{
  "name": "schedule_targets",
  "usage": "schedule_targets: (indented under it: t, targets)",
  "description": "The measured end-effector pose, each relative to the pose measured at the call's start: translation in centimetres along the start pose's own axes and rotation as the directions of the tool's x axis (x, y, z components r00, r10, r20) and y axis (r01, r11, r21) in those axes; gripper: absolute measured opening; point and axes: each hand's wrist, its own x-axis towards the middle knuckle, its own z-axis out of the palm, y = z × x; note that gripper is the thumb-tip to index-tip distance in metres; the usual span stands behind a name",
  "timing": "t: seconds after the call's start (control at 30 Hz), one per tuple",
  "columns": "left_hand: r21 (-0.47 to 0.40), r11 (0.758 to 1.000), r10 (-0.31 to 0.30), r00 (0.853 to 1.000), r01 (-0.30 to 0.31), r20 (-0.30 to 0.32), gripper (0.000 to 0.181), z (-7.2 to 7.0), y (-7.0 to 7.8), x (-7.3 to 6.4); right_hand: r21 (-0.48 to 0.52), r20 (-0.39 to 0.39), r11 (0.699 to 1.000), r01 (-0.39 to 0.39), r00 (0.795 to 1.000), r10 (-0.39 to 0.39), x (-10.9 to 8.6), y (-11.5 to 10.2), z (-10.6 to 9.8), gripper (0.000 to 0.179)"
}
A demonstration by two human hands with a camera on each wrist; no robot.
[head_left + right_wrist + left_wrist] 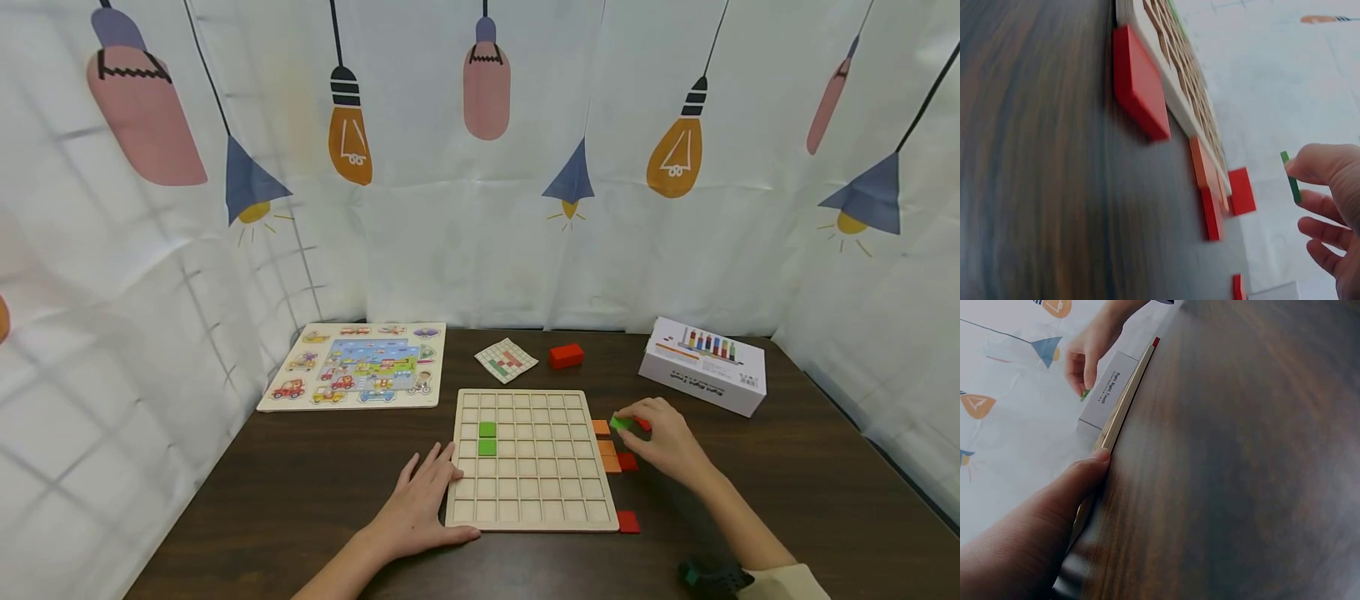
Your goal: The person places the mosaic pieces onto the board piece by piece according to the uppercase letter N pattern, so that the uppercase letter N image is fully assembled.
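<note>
A wooden grid board lies on the dark table, with two green square tiles set one above the other in its left part. My left hand rests at the board's lower left corner, fingers spread along the left side and thumb against the near edge. Beyond the board's right side, my right hand pinches another green square tile between thumb and index finger, held above the table. Beneath and beside that hand lie orange tiles and red tiles, close along the board's right edge.
A vehicle picture puzzle lies at the back left. Behind the board are a small patterned card and a red block stack. A white box stands at the back right, before a printed curtain.
</note>
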Motion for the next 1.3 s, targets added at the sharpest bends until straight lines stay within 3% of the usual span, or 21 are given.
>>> schedule_targets:
  t: [0.2, 0.77, 1.1, 1.3]
  targets:
    - [-0.002, 1.0, -0.004, 1.0, 0.004, 0.002, 0.069, 0.0, 0.0, 0.1, 0.018, -0.014, 0.997, 0.082, 0.997, -0.081, 0.7, -1.3, 0.8, 0.024]
    - [0.004, 1.0, 0.001, 1.0, -0.001, -0.005, 0.069, 0.0, 0.0, 0.0, 0.146, 0.067, 0.975, 0.167, 0.982, -0.178, 2.6, -5.0, 3.2, 0.017]
    - [0.006, 1.0, 0.007, 1.0, -0.007, -0.017, 0.069, 0.0, 0.0, 0.0, 0.213, 0.059, 0.938, 0.273, 0.955, -0.291, 3.2, -7.0, 5.2, 0.015]
    - [0.008, 1.0, 0.011, 1.0, -0.011, -0.022, 0.069, 0.0, 0.1, 0.0, 0.23, 0.111, 0.937, 0.263, 0.95, -0.294, 3.6, -8.4, 6.4, 0.012]
